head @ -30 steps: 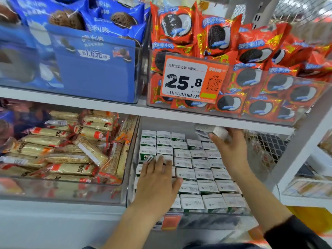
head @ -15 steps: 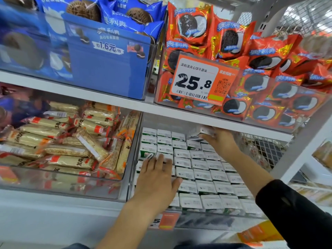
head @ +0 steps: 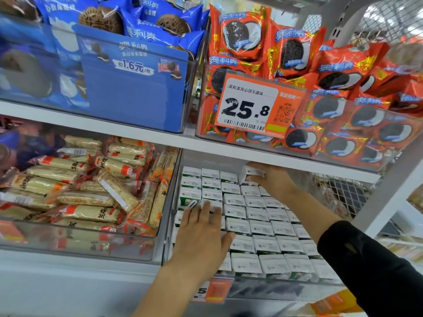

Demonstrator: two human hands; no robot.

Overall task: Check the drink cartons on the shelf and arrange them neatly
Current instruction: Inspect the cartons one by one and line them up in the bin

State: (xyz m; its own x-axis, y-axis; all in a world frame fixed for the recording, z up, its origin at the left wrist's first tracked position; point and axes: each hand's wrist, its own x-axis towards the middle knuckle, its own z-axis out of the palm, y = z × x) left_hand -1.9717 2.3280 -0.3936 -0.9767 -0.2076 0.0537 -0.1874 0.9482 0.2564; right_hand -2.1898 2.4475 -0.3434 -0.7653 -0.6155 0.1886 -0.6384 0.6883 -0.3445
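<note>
Several white-topped drink cartons (head: 258, 213) with green sides stand in tight rows in a clear bin (head: 170, 202) on the lower shelf. My left hand (head: 202, 234) lies flat on the tops of the front-left cartons, fingers straight. My right hand (head: 271, 179) reaches to the back of the bin, just under the upper shelf board, and grips one tilted carton (head: 250, 172) above the back row.
A clear bin of wrapped snack bars (head: 91, 188) sits to the left. The white upper shelf (head: 160, 139) carries blue cookie packs (head: 128, 65), red cookie packs (head: 332, 92) and an orange price tag (head: 256, 108). Wire mesh (head: 343, 195) closes the right side.
My right hand has carried its carton further back and left, up under the upper shelf. My left hand stays flat on the front cartons.
</note>
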